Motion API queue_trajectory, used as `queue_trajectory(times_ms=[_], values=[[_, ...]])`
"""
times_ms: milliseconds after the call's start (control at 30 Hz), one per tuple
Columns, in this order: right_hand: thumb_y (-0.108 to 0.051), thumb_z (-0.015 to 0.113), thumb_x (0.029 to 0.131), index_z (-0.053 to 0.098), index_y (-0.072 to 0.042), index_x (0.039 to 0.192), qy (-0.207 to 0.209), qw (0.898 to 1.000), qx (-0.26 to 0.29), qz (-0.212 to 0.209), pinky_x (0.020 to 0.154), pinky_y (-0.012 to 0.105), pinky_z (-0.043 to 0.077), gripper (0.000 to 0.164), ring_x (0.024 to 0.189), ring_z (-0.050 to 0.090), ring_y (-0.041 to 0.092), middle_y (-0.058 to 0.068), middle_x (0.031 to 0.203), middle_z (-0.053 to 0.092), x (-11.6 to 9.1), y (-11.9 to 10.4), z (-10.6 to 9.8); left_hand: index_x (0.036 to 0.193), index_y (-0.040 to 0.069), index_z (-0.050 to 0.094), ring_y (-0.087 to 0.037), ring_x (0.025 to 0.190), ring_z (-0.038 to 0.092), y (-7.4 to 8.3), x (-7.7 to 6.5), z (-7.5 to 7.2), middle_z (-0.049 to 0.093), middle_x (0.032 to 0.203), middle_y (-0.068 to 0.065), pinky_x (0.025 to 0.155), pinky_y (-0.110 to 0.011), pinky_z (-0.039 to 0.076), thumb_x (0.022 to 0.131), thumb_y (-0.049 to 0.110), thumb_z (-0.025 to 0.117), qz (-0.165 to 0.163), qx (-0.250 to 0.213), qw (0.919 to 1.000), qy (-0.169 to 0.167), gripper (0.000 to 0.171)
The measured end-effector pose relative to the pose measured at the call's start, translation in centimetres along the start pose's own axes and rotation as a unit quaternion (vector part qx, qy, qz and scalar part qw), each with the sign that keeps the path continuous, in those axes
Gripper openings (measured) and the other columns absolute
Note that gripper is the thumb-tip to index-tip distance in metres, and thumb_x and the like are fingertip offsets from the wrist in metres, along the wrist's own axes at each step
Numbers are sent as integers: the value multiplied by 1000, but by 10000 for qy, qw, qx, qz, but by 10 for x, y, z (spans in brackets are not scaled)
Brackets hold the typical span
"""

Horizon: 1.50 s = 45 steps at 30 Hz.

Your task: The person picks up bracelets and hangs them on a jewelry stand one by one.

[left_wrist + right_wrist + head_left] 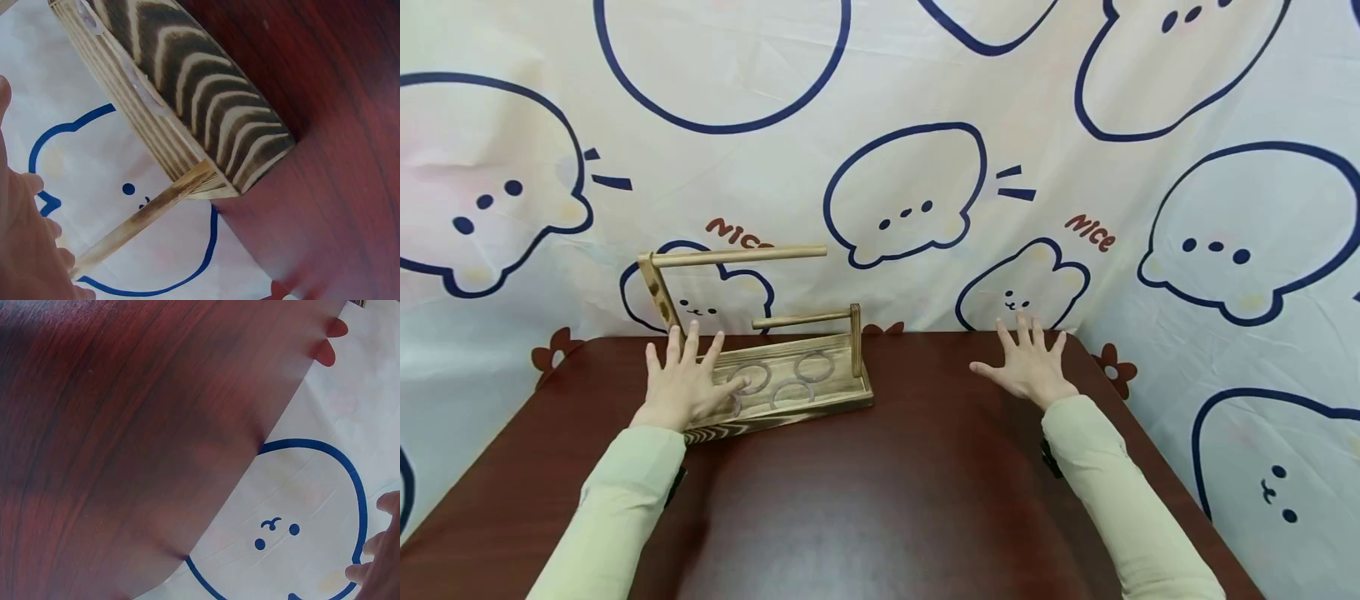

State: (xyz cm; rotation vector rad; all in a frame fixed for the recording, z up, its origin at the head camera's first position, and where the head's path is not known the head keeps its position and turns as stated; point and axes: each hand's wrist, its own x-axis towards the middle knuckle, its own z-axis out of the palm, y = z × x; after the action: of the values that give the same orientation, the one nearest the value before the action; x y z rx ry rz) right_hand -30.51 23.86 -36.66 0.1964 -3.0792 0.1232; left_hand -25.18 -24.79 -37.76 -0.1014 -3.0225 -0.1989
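Wooden dowel rack (782,364), far edge of the bench (917,467): light and stiff, we judge; best gripped by its base (805,413). Left hand (679,385), right hand (1030,367): fingers (690,343) apart.

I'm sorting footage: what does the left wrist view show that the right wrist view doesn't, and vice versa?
Only left wrist: the left hand, clear rings in part, and the left wooden post.
Only right wrist: the right hand.
Both: the tabletop, the printed backdrop, and the wooden rack, apparently just a sliver in the right.
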Motion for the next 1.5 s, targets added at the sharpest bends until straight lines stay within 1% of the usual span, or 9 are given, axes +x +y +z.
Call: queue_trajectory(times_ms=[167,433,567,767,933,1167,1300,1433,1500], values=[[-76,37,78,14,-13,149,-169,9996,220,-94,97,71,-9,97,138,-2,43,22,153,0,-4,-2,-2,147,6,19,-49,135,-7,3,-7,-4,2,149,-29,100,-68,-8,81,74,35,116,-52,9999,37,95],[-69,40,84,21,-12,147,-80,9967,568,-577,105,64,1,88,140,7,36,17,153,12,-11,-15,-8,146,4,21,-47,136,5,16,-17,-20,12,149,-27,104,-65,1,87,46,54,453,207,9985,240,80],[-63,46,85,29,-9,145,78,9937,843,-729,106,59,16,81,138,17,36,17,151,19,-19,-21,-7,140,1,34,-46,133,19,25,-26,-23,28,143,-27,105,-61,12,86,37,58,802,159,9935,795,69],[-58,49,86,39,-7,139,317,9871,1328,-833,100,57,32,74,132,31,35,16,145,33,-31,-30,-2,126,-3,51,-41,122,40,37,-41,-19,50,128,-24,99,-54,33,82,23,64,1426,-305,9767,1574,52],[-47,56,88,47,-8,133,484,9723,2102,-898,99,52,35,60,126,41,32,13,137,45,-40,-36,1,124,5,56,-35,112,51,46,-50,-14,56,122,-17,86,-55,41,85,23,61,1216,-1217,9749,1413,44],[-34,59,89,53,-9,128,334,9573,2752,-818,95,49,40,47,121,47,30,11,130,52,-48,-43,6,120,7,60,-36,108,55,49,-59,-5,59,119,-16,88,-53,41,87,21,60,984,-2128,9654,1139,36],[-32,60,89,57,-11,124,365,9491,3029,-780,95,47,42,41,119,50,27,8,125,57,-53,-47,11,116,6,62,-33,106,57,46,-65,0,62,115,-16,86,-47,45,88,21,59,646,-2858,9516,925,32],[-30,60,89,60,-13,119,474,9355,3420,-747,93,47,43,35,115,53,25,6,118,61,-58,-52,17,118,4,60,-24,106,58,38,-69,2,62,115,-15,80,-29,49,92,24,55,219,-3571,9319,600,33],[-29,60,89,61,-12,117,458,9310,3543,-749,92,47,44,33,114,54,24,6,117,62,-62,-53,21,118,5,60,-15,104,57,31,-70,4,62,115,-15,76,-22,48,92,26,55,109,-3717,9265,572,34]])
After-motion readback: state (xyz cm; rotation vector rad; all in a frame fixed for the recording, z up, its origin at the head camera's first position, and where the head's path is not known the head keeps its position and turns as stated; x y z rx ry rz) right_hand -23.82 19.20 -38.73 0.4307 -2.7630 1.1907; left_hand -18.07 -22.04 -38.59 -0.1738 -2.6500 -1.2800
